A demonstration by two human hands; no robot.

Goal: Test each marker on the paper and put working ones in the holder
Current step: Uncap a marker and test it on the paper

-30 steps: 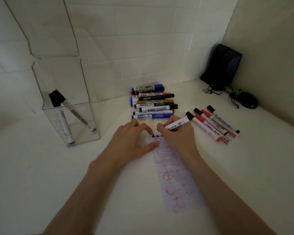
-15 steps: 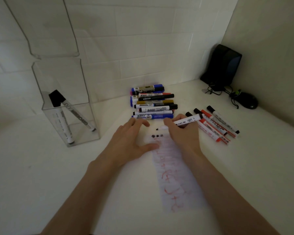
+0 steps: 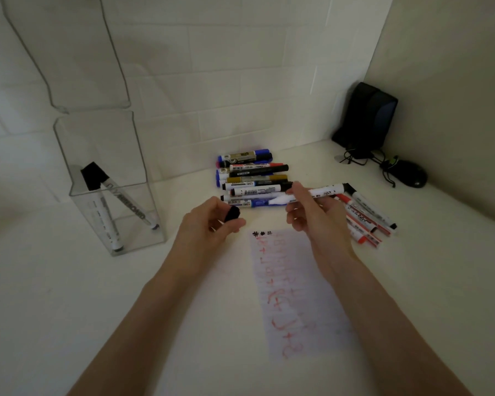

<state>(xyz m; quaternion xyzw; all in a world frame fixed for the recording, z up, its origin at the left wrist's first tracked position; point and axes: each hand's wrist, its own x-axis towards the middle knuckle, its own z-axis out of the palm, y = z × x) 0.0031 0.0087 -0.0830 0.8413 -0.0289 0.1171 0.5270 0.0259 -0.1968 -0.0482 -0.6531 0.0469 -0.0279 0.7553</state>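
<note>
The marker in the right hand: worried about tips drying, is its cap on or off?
Off. The marker shows its tapered front end bare in the right hand; the left hand pinches the black cap, apart from it.

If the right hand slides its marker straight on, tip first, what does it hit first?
Likely the black cap pinched in the left hand; the marker in the right hand aims left at it, though depth is unclear.

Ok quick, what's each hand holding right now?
Left hand: pinches a small black marker cap.
Right hand: holds an uncapped white-barrelled marker, clear of the paper.
</note>
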